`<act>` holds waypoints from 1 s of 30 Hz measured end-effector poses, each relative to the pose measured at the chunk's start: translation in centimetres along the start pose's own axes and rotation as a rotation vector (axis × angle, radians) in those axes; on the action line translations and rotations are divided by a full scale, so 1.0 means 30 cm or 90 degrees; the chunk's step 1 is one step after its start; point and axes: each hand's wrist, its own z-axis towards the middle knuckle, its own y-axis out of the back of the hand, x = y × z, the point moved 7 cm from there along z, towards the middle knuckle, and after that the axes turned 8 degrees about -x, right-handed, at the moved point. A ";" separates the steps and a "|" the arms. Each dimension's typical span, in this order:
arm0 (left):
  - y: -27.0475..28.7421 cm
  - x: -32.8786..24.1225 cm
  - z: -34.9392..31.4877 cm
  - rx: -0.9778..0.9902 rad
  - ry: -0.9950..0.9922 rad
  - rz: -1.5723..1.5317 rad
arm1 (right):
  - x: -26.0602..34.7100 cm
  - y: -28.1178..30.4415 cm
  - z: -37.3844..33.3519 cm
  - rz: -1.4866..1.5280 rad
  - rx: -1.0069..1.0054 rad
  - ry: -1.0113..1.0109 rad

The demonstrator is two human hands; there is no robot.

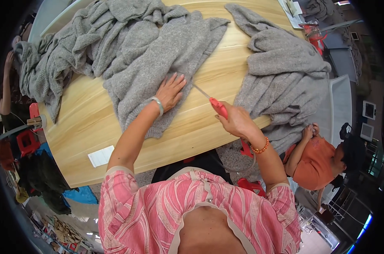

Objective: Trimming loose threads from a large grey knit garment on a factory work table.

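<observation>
The scissors (212, 101) (red handles) sit mostly hidden inside the right hand (237, 122).

**Work surface: wooden table and its load**

The wooden table (187, 135) has a pale, straight-grained top with a rounded near edge.

A large grey knitted garment (149, 55) lies spread across the centre and far left of the top, heaped and creased toward the left, its lower hem close to the near edge.

A second grey knitted pile (281, 72) lies on the right side, draping over the right edge.

Bare wood separates the two piles.

A small white paper slip (101, 156) lies flat by the near left edge.

Papers (291, 8) lie at the far right corner.
</observation>
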 end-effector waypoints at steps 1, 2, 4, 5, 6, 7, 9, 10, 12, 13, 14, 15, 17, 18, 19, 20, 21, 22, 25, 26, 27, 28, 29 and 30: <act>0.018 -0.008 -0.005 0.018 -0.008 -0.065 | -0.012 0.016 0.002 -0.002 -0.002 -0.002; 0.036 -0.002 -0.016 0.019 -0.007 -0.066 | -0.017 0.028 -0.001 -0.010 -0.005 -0.007; 0.024 0.011 -0.032 0.102 -0.018 0.057 | -0.018 0.035 0.004 -0.046 0.017 -0.038; 0.010 0.019 -0.033 0.100 -0.015 0.058 | -0.005 0.028 0.010 -0.047 0.018 -0.035; -0.008 0.020 -0.030 0.079 -0.015 0.069 | 0.014 0.015 0.011 -0.058 0.034 -0.007; -0.023 0.023 -0.023 0.057 -0.016 0.079 | 0.031 0.004 0.013 -0.070 0.050 0.019; -0.035 -0.003 0.008 0.036 -0.039 0.082 | 0.046 -0.020 0.009 -0.068 0.087 0.034; -0.039 -0.021 0.030 0.012 -0.060 0.088 | 0.052 -0.035 0.004 -0.065 0.122 0.052; -0.067 -0.039 0.076 -0.002 -0.042 0.050 | 0.028 -0.013 0.012 -0.051 0.071 0.026; -0.078 -0.044 0.102 -0.016 -0.023 0.014 | 0.013 0.010 0.017 -0.037 0.020 0.002; -0.086 -0.047 0.131 -0.032 -0.016 -0.015 | 0.002 0.026 0.021 -0.034 0.023 -0.051; -0.100 -0.040 0.156 -0.032 -0.012 -0.013 | -0.003 0.029 0.017 -0.034 0.025 -0.047; -0.093 -0.007 0.182 -0.125 0.066 -0.322 | -0.023 0.057 0.008 -0.028 -0.045 -0.026; -0.045 -0.044 0.193 -0.138 0.064 -0.495 | -0.055 0.068 -0.009 -0.025 -0.062 -0.024; 0.003 -0.079 0.180 -0.130 0.060 -0.501 | -0.082 0.076 -0.027 -0.025 -0.063 -0.034; 0.066 -0.112 0.146 -0.131 0.028 -0.299 | -0.095 0.085 -0.050 -0.025 -0.063 -0.036; 0.097 -0.135 0.106 -0.131 -0.007 -0.098 | -0.105 0.087 -0.068 -0.025 -0.064 -0.039; 0.087 -0.138 0.055 -0.098 -0.013 -0.029 | -0.107 0.081 -0.080 -0.021 -0.067 -0.044; -0.006 -0.135 -0.058 -0.005 -0.016 0.109 | -0.094 -0.010 -0.103 -0.044 0.036 -0.056; -0.027 -0.135 -0.066 0.009 0.008 0.087 | -0.076 -0.066 -0.126 -0.061 0.103 -0.035; -0.041 -0.129 -0.068 0.014 0.003 0.089 | -0.058 -0.109 -0.143 -0.078 0.169 -0.014; -0.045 -0.126 -0.062 -0.007 -0.013 0.079 | -0.041 -0.122 -0.143 -0.071 0.195 0.013; -0.044 -0.138 -0.046 -0.031 -0.030 0.066 | -0.057 -0.117 -0.142 -0.070 0.191 0.009; -0.047 -0.144 -0.039 -0.031 -0.036 0.065 | -0.069 -0.089 -0.131 -0.038 0.112 0.012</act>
